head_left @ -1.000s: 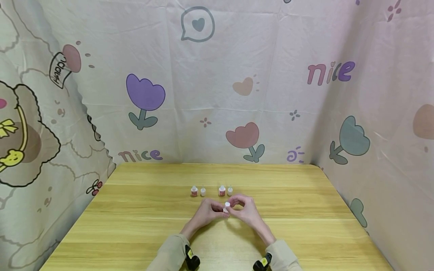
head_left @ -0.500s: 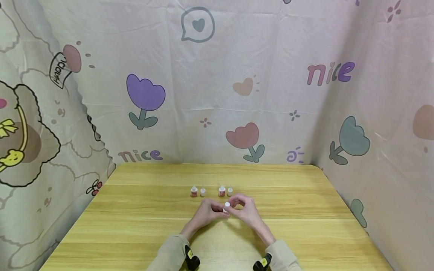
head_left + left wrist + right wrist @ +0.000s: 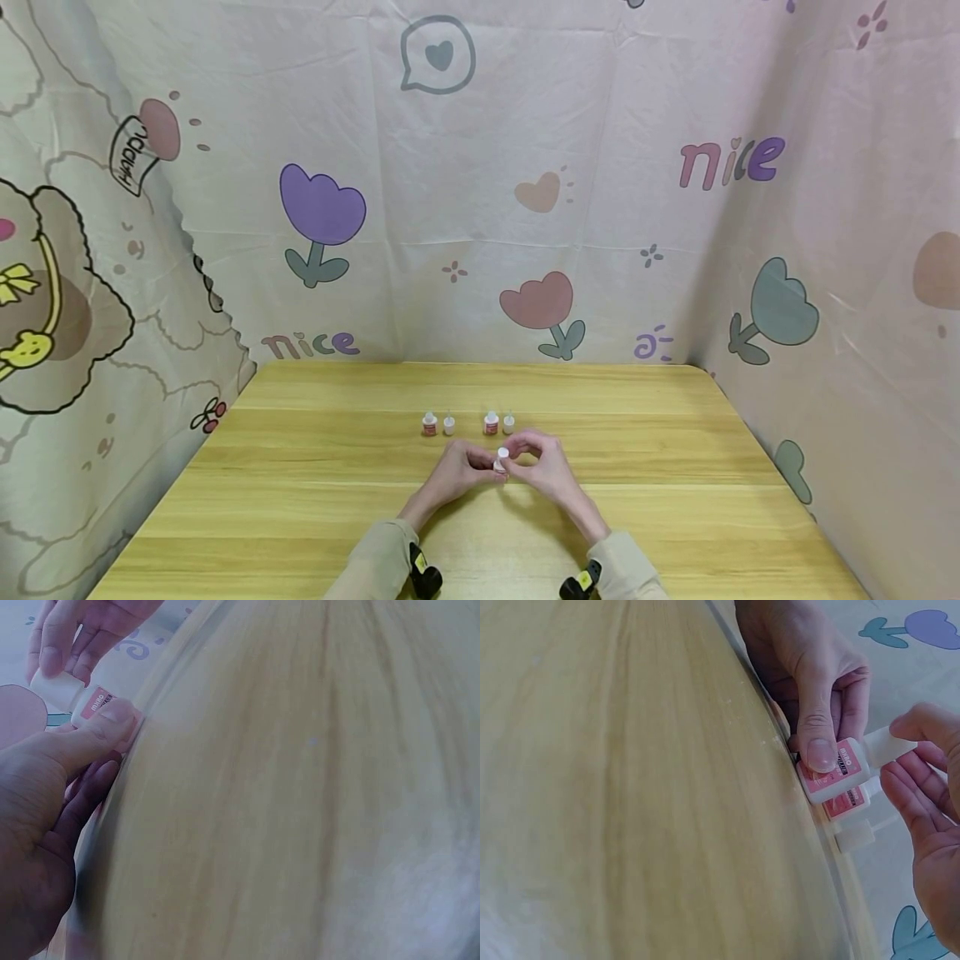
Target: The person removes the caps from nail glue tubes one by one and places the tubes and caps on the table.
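Just above the table's middle, my left hand (image 3: 459,468) pinches a small white bottle (image 3: 831,780) with a pink label. The thumb lies across that label in the right wrist view. My right hand (image 3: 547,468) grips the bottle's white cap (image 3: 887,746) between thumb and fingers. The cap sits on the bottle neck, and the bottle tilts in both wrist views. Part of its body is hidden behind the left fingers.
Beyond the hands stand two similar labelled bottles, left (image 3: 430,424) and right (image 3: 491,423). Beside each is a white cap, left (image 3: 449,425) and right (image 3: 509,423), with a thin stem pointing up. A printed curtain (image 3: 450,300) borders the wooden table (image 3: 315,467).
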Tool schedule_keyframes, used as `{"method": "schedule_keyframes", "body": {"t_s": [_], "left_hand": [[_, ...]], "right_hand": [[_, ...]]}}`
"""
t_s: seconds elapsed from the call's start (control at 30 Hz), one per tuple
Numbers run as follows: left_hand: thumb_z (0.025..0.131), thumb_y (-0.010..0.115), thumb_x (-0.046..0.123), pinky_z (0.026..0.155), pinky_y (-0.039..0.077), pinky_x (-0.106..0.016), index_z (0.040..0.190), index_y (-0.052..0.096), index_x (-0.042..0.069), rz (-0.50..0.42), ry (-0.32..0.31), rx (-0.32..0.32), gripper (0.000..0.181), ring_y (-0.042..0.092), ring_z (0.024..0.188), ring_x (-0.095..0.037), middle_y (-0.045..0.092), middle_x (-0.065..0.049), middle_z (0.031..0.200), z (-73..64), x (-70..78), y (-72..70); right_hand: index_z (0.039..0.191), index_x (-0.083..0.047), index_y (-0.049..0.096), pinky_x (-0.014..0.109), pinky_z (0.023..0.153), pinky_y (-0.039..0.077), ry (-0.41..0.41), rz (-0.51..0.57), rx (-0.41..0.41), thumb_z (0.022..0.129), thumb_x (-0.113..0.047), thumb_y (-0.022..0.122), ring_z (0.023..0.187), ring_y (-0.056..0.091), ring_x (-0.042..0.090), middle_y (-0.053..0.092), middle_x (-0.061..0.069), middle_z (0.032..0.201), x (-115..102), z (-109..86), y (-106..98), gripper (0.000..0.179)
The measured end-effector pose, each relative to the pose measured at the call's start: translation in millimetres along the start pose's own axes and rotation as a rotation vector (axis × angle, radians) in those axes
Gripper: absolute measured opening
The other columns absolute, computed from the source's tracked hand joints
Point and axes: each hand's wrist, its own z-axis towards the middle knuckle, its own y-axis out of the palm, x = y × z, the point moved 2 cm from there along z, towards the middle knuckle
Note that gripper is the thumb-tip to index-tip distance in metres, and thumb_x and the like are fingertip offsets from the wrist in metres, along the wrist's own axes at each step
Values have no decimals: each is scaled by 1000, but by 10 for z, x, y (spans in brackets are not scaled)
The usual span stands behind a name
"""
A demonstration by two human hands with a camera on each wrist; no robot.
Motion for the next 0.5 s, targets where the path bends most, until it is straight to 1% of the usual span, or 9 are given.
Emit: {"method": "schedule_keyframes", "body": {"t_s": [0.13, 0.23, 0.37, 0.47, 0.5], "left_hand": [[83, 83, 13, 65, 55, -18, 95, 81, 8, -1, -5, -2, 14, 69, 70, 1, 80, -9, 88, 1, 9, -1], [83, 83, 14, 64, 55, -18, 95, 81, 7, 0, -7, -2, 14, 69, 70, 1, 80, -9, 88, 2, 9, -2], [83, 83, 15, 63, 54, -17, 95, 81, 9, 2, -4, -3, 14, 68, 69, 0, 80, -9, 87, 2, 2, -1], [82, 83, 16, 63, 54, -17, 96, 81, 9, -9, -1, -4, 15, 69, 70, -3, 80, -9, 87, 1, -7, 1], [82, 83, 15, 63, 54, -17, 96, 81, 9, -14, -2, -5, 16, 70, 70, -3, 80, -9, 88, 1, -9, 2]], "right_hand": [[98, -2, 72, 34, 85, 60, -26, 23, -6, 83, 2, 78, 83, 68, 7, 73, 18, 96, 1, -5, -4, 17], [99, 0, 71, 34, 85, 59, -23, 25, -1, 82, 3, 78, 84, 68, 11, 73, 19, 96, 5, -8, -1, 19], [99, 0, 71, 36, 84, 59, 32, -5, 20, 80, 2, 81, 82, 66, 10, 73, 19, 95, 1, -5, 10, 21], [98, 2, 70, 42, 81, 59, 74, -19, 29, 79, 3, 81, 79, 65, 10, 72, 21, 92, -30, 0, 16, 21], [97, 3, 70, 44, 80, 59, 77, -20, 29, 79, 4, 80, 78, 65, 10, 72, 22, 91, -55, 1, 16, 21]]}}
